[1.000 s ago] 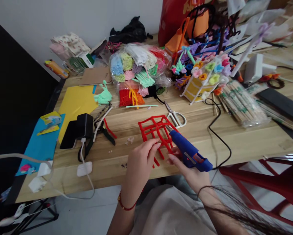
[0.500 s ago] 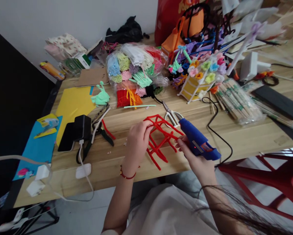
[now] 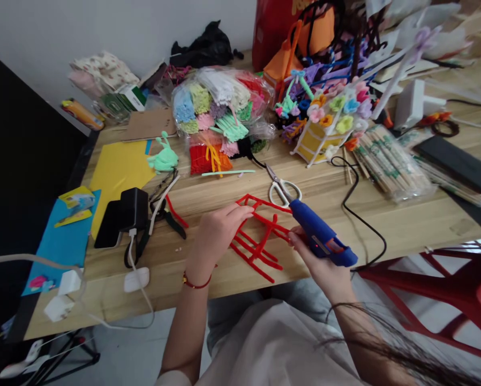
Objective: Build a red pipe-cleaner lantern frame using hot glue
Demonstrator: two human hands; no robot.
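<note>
A red frame made of pipe cleaners (image 3: 260,244) is held between my two hands over the near edge of the table. My left hand (image 3: 218,233) pinches its upper left corner. In my right hand (image 3: 321,271) lies a blue hot glue gun (image 3: 318,236), its nozzle pointing up and left, a small red light lit on its side. The fingertips of that hand also touch the right end of a red strip. White-handled scissors (image 3: 283,190) lie just behind the frame, partly covered by the glue gun's tip.
Bagged bundles of coloured pipe cleaners (image 3: 222,107) lie at the back. A yellow basket with fuzzy flowers (image 3: 321,140) and packed wooden sticks (image 3: 393,163) sit right. A black cord (image 3: 361,225) trails from the glue gun. Pliers (image 3: 174,225) and a phone (image 3: 107,228) are left.
My left hand has shifted a little left and down. The red frame has turned and tilted with it, its lower bars now pointing right. The glue gun has moved slightly left.
</note>
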